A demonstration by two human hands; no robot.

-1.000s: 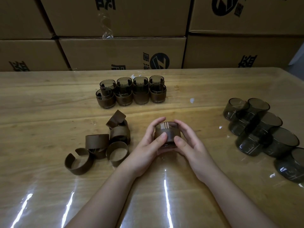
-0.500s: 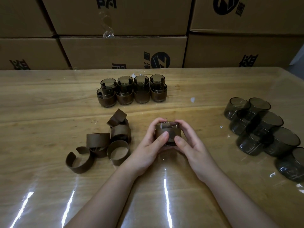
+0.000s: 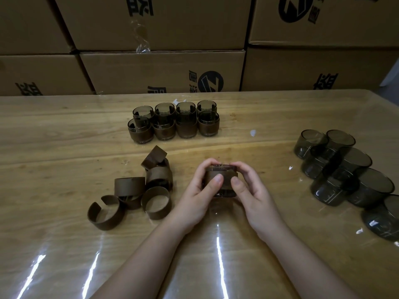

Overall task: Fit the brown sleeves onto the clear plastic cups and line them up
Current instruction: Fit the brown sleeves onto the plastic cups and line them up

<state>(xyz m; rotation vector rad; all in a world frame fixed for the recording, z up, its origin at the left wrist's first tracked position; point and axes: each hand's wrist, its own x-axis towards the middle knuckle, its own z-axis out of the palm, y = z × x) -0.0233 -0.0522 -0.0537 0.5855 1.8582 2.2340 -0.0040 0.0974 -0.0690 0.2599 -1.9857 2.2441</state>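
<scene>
At the centre of the frame, the left hand (image 3: 199,192) and right hand (image 3: 251,190) share a grip on one smoky clear cup (image 3: 222,192), thumbs pressing its brown sleeve (image 3: 224,179). The split band looks springy; uneven thumb pressure could seat it crooked or let it pop open. The glossy tabletop (image 3: 64,134) could let the cup skid. Loose C-shaped sleeves (image 3: 138,190) lie left of centre, finished cups (image 3: 172,121) stand above, and bare cups (image 3: 345,169) cluster at right.

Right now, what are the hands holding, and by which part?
Both the left hand and right hand grip one clear cup by its sides, thumbs pressing on the brown sleeve around it.
</scene>
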